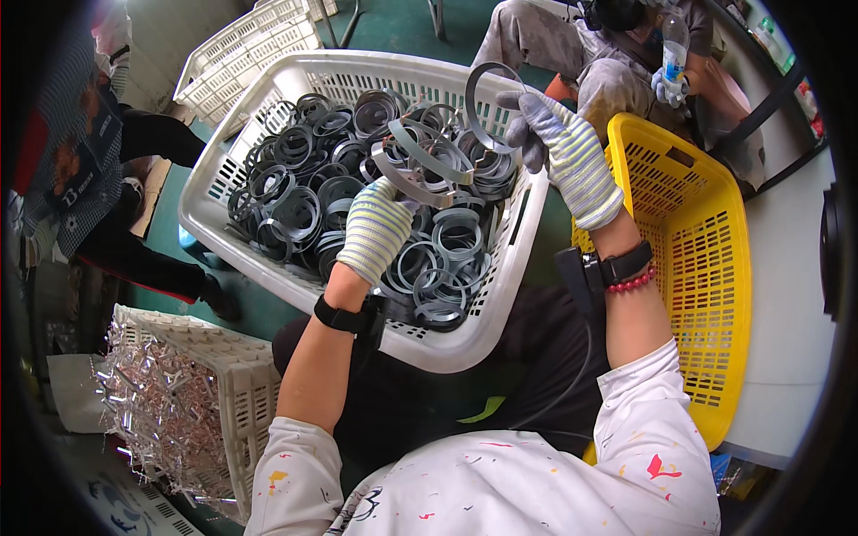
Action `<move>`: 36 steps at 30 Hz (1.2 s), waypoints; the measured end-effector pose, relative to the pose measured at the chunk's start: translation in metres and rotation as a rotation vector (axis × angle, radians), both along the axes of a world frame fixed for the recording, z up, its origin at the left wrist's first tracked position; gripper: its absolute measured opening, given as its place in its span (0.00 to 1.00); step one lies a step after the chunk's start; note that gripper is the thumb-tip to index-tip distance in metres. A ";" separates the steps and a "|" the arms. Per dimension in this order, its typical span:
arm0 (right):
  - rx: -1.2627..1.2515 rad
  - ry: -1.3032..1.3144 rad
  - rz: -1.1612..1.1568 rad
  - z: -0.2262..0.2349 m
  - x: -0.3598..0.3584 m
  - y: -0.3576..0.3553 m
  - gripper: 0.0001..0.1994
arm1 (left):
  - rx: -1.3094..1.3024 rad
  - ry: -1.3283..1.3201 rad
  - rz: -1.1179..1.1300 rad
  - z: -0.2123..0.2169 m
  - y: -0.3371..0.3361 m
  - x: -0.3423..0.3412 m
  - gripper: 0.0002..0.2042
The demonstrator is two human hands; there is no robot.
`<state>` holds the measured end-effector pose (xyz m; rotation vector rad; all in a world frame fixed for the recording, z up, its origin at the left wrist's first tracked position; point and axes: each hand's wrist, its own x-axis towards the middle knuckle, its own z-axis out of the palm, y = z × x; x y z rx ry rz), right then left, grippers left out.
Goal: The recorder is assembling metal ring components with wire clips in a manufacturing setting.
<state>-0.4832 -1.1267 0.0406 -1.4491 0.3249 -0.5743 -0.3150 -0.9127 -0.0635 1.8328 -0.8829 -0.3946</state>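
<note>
The fingers of my right hand [572, 152], in a striped glove with grey fingertips, are clamped on the edge of one single grey ring [471, 112], which is raised above the far right part of the white basket. How exactly the thumb presses on it I cannot tell. My left hand [377, 228], in a similar striped glove, is closed on a small bunch of rings [418, 154]; they stand out loosely from my grip, tilted in different directions, and the fingertips are mostly hidden under them. The two hands are apart from each other, the right one farther forward.

On both my wrists there is a black band, and on the right also a bracelet of red beads [632, 282]. Below my hands is the white basket [447, 355] with slotted walls, and many dark grey rings [299, 210] are lying in it, one over another.

At my right, just beside this basket, stands a yellow basket [738, 295]. At my left is a smaller white crate [248, 375], filled with thin shiny scraps [165, 420] of silver and pinkish colour. Farther ahead, on the right, a seated person holds a clear bottle [675, 45] in a gloved hand; at the left another person is standing in dark trousers.
</note>
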 end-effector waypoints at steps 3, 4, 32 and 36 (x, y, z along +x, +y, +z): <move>-0.075 0.036 -0.027 0.000 0.003 0.007 0.15 | 0.011 0.002 -0.018 -0.002 -0.002 -0.007 0.12; -0.114 0.041 -0.036 0.001 0.003 0.013 0.16 | 0.029 0.025 -0.033 -0.001 -0.002 -0.008 0.12; -0.831 0.106 0.132 0.010 -0.017 0.033 0.24 | 0.230 0.263 -0.143 0.050 0.011 -0.011 0.08; -0.950 0.057 0.144 0.007 -0.014 0.034 0.26 | 0.199 0.308 -0.139 0.045 0.011 -0.008 0.09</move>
